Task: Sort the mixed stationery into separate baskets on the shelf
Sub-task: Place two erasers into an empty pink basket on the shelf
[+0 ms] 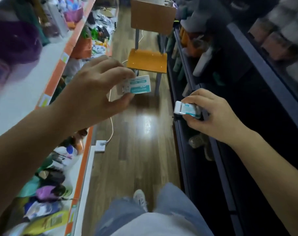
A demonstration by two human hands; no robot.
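Note:
My left hand (97, 89) is raised over the aisle and pinches a small white-and-teal eraser (139, 85) between thumb and fingertips. Lower and to the right, my right hand (211, 114) grips a second white-and-teal eraser (187, 109), with its white end sticking out to the left. Both hands hover above the wooden floor between two shelf units. No sorting basket shows clearly; a blurred purple basket (14, 40) sits on the upper left shelf.
A white-and-orange shelf (80, 160) full of mixed goods runs along the left. A dark shelf (221, 150) lines the right. A chair with an orange seat (147, 61) stands ahead in the aisle, and a white cable with a socket (100, 145) lies on the floor.

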